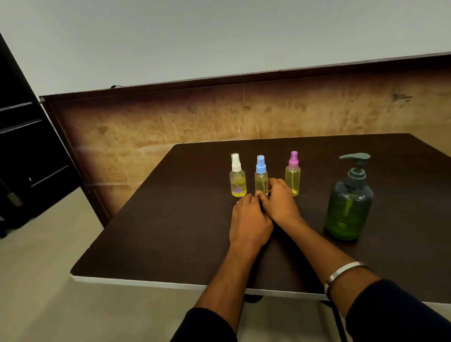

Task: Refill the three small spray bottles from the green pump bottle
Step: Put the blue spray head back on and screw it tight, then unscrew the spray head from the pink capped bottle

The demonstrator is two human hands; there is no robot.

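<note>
1. Three small clear plastic spray bottles, white-capped (237, 176), blue-capped (261, 176) and pink-capped (293, 174), stood in a row mid-table, with the translucent green pump bottle (349, 203) nearer and to the right
2. The right hand (279, 199) touched the blue-capped bottle's base; whether it gripped was unclear. The left hand (249, 222) lay loosely curled, holding nothing visible
3. Light, slick and easily tipped, each small bottle likely wants holding round its body

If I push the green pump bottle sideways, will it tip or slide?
The green pump bottle looks squat and wide-based, with liquid low inside, so it would probably slide on the dark table. Pushed high, at the pump head, it may tip.
</note>
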